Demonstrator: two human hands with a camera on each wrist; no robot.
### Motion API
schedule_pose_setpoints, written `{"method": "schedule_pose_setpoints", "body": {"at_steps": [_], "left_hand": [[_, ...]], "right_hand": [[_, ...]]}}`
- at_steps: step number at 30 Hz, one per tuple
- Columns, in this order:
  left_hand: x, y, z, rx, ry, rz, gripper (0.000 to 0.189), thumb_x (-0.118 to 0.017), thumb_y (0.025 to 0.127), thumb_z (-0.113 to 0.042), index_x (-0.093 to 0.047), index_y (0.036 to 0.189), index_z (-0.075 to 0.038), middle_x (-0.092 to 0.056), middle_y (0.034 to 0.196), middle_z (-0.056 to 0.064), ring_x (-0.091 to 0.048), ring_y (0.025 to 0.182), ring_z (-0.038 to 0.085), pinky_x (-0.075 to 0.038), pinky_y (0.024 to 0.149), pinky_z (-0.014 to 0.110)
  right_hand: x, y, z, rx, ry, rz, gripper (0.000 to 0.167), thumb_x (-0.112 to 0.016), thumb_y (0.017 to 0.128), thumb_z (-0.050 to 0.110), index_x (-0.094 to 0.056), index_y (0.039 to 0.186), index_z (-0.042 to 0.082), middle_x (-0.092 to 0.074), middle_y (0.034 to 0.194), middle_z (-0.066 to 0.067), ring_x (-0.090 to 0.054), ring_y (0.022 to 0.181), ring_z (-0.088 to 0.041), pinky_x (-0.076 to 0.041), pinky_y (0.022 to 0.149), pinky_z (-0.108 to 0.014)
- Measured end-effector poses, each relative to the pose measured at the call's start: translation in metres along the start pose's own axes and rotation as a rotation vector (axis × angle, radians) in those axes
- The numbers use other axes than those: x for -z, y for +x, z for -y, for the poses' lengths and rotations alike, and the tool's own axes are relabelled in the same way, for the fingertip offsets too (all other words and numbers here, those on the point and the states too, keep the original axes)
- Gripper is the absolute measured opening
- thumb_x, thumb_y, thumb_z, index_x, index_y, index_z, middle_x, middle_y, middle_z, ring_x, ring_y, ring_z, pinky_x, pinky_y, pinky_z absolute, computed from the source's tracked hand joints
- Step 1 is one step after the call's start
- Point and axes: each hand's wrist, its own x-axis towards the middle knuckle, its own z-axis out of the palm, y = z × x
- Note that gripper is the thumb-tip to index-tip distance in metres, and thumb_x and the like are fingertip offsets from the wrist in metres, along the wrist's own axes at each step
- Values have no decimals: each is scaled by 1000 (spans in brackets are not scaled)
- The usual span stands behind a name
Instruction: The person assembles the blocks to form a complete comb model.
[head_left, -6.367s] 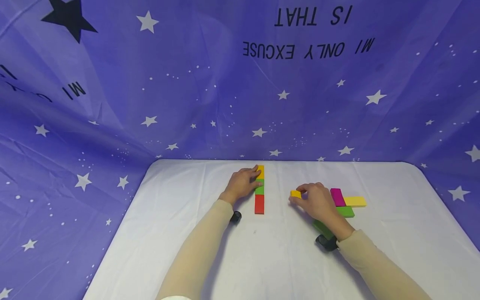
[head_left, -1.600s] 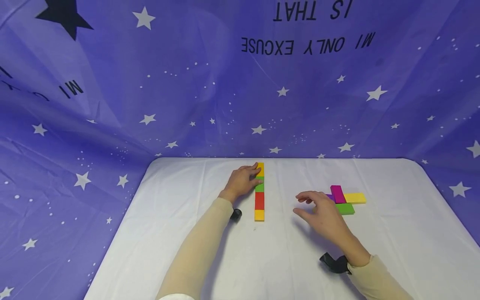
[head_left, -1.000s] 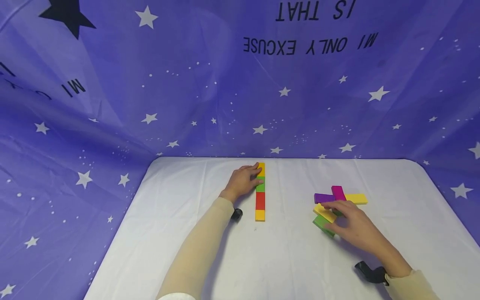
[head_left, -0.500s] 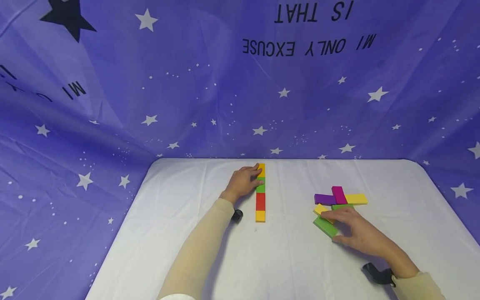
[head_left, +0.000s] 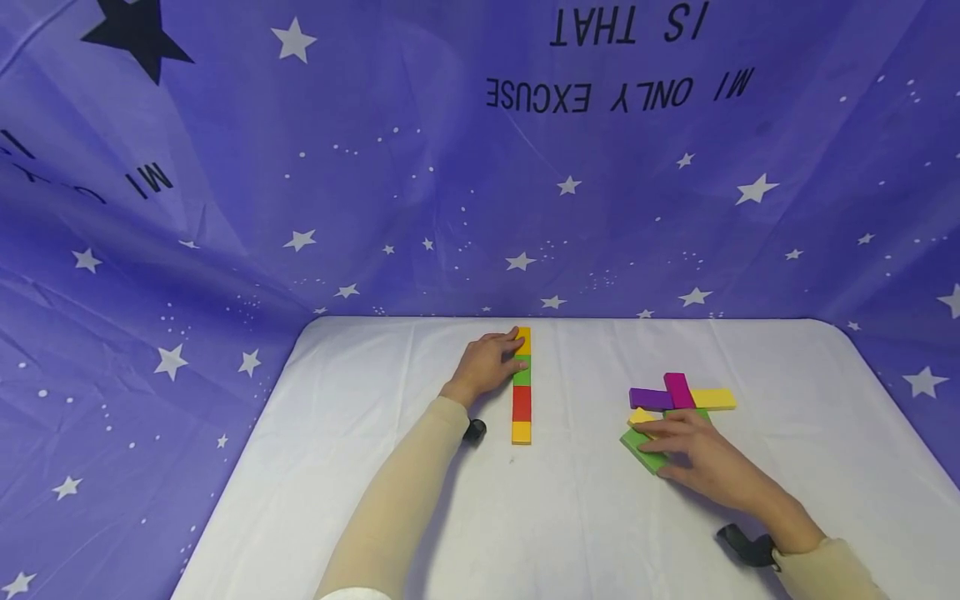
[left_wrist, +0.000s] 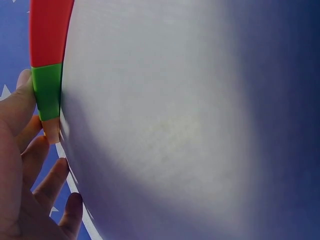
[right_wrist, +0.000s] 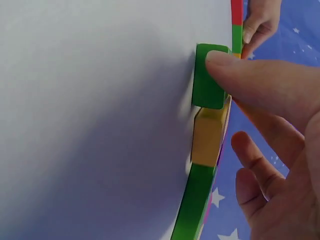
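Observation:
A straight row runs away from me on the white table: a small yellow block (head_left: pixel 521 432) nearest, then a red block (head_left: pixel 521 404), a green block (head_left: pixel 522 377) and a farther yellow block (head_left: pixel 525 335). My left hand (head_left: pixel 483 365) rests against the row's left side, thumb at the green block and fingers at the far yellow one. At the right, my right hand (head_left: pixel 705 458) pinches another green block (head_left: pixel 637 450) between thumb and index finger. Just behind it lies a yellow block (head_left: pixel 640 415), partly hidden by the fingers.
Beyond my right hand, a purple block (head_left: pixel 651 399), a magenta block (head_left: pixel 678 389) and a long yellow block (head_left: pixel 712 399) lie close together. One more green block (head_left: pixel 702 413) is half covered by the hand. A purple star-print cloth (head_left: pixel 480 208) hangs behind the table.
The small yellow block, earlier in my right hand, now sits at the row's near end. My right hand has moved right and gripped a green block, shifting it slightly left. My left hand stays put.

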Motion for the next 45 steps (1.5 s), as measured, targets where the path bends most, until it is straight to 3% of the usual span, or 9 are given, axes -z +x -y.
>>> {"method": "schedule_pose_setpoints", "body": {"at_steps": [7,13,24,35,45], "left_hand": [[0,-2,-1,1,12,1,55,-67,96,-42,-56,144,-17,-41,157,-6,-42,142,21,-32,117,43],[-1,-2,-1,-3,19,2,55,-67,96,-42,-56,144,-17,-42,157,-5,-42,142,21,-32,117,43],[-1,-3,0,-23,22,-13,55,-67,96,-42,-56,144,-16,-43,156,-5,-43,141,21,-33,116,43],[0,-4,2,-12,9,-5,55,-67,96,-42,-56,144,-17,-42,157,-5,-42,142,22,-32,117,43],[1,0,0,-11,1,-5,54,-67,96,-42,-57,143,-17,-42,157,-5,-43,141,22,-31,118,44]], "right_hand": [[-7,6,12,-83,-8,14,42,-89,75,15,-78,115,18,-65,132,4,-51,119,-20,-47,93,-44],[-14,11,16,-101,-12,-24,51,-89,75,22,-72,123,14,-64,126,0,-52,119,-25,-46,96,-51],[-24,19,17,-71,-68,-58,62,-91,71,29,-70,125,7,-64,128,-7,-50,116,-28,-46,94,-50],[-26,23,20,-107,-77,0,58,-88,76,35,-71,127,14,-64,124,-6,-51,114,-29,-48,91,-50],[-28,26,23,-160,-28,-27,68,-87,78,37,-63,132,5,-64,128,-9,-50,119,-30,-46,98,-53]]}}
